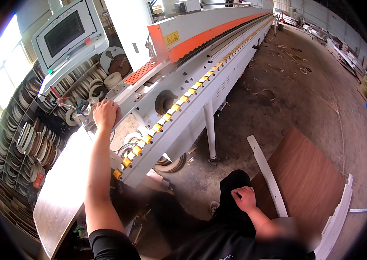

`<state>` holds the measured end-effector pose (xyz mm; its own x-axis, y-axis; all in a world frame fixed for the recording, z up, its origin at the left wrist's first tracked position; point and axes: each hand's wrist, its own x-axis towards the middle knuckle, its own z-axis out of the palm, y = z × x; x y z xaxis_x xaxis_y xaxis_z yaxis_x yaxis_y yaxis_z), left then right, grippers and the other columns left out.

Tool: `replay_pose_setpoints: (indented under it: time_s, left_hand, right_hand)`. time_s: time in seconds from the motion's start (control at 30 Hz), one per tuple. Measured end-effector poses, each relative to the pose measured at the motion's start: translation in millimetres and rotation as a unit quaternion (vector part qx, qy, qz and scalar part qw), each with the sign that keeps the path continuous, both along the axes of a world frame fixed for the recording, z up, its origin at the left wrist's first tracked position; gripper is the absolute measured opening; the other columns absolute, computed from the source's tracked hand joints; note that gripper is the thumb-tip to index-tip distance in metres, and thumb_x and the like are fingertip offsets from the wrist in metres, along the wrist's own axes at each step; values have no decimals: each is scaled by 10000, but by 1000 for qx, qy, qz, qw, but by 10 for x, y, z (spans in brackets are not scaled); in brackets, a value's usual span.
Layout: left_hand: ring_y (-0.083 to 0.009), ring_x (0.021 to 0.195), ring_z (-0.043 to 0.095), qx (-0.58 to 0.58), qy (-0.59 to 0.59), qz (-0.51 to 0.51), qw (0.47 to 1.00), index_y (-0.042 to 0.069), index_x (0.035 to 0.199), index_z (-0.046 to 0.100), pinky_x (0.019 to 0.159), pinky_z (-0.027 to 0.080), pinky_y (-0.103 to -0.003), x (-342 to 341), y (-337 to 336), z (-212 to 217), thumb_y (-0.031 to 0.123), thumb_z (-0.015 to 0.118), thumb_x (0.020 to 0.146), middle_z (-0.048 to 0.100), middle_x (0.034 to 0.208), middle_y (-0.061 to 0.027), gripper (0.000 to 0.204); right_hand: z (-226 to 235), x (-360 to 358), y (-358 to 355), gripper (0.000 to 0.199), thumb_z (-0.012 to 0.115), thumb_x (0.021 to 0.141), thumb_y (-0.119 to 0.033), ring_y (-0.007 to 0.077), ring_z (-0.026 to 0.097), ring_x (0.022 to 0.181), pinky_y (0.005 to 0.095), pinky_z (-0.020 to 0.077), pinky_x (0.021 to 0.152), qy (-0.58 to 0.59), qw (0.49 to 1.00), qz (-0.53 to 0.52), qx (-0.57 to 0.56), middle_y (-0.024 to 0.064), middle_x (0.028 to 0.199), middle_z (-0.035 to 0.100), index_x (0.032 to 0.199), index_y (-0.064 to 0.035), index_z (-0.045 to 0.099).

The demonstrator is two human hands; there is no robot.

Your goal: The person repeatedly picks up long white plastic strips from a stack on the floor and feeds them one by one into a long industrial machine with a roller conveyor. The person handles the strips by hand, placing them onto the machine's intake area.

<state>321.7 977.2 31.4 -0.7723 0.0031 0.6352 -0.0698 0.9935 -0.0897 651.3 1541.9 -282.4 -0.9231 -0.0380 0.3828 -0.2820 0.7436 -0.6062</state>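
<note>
My left hand (105, 114) reaches forward to the near end of a long white and orange edge banding machine (179, 65). Its fingers are curled down over the machine's end, and what lies under them is hidden. My right hand (244, 198) rests by my knee, fingers curled in and nothing visible in them. Along the machine's side runs a row of yellow rollers (157, 128). Beyond my left hand lies a red perforated plate (142, 72). A control panel with a dark screen (64, 34) hangs above it.
Rolls of edge banding (40, 147) fill a rack on the left, beside a pale board (64, 186). Brown wood-grain panel (302, 173) and white strips (266, 171) are at my right. A machine leg (210, 130) stands ahead. Scraps (291, 56) litter the floor.
</note>
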Motion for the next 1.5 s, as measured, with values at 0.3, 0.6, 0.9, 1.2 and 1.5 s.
replay_pose_setpoints:
  time_s: [0.3,0.6,0.9,1.2,1.5]
  left_hand:
    - [-297,1212,716,-5,-7,22,1000,148,1052,843,1003,574,-473,64,-77,44,352,703,996,790,1185,-49,254]
    - [-333,1117,765,39,-26,15,999,117,1029,839,916,613,-496,92,-246,33,329,724,999,812,1132,-82,243]
    - [-355,971,775,23,-11,-21,999,98,957,784,823,601,-492,196,-97,141,404,758,1022,798,996,-97,314]
    - [-313,1015,752,-25,58,-296,953,107,1038,807,878,600,-451,428,541,450,192,833,950,792,1039,-62,126]
    - [-293,1288,708,-166,-8,-588,791,133,1220,816,1099,572,-504,2082,2632,287,154,800,858,768,1376,-36,363]
  right_hand:
    - [-383,53,764,267,853,946,-208,375,712,1199,507,546,1056,-55,967,-247,-2,121,1228,813,1189,-114,795]
    - [-876,1161,1870,788,989,774,-319,400,643,1364,548,522,1156,-263,851,-447,82,134,1419,736,1468,-155,654]
    - [-834,1400,1810,619,981,728,-224,421,704,1198,550,575,1006,-120,871,-472,60,137,1212,769,1270,-146,693]
    - [116,1315,1631,562,965,706,-158,398,724,1120,534,593,942,64,900,-420,95,110,1163,768,1210,-136,717]
    - [1519,825,874,526,973,686,-143,329,775,1007,482,622,892,226,939,-241,93,77,1117,804,1161,-108,750]
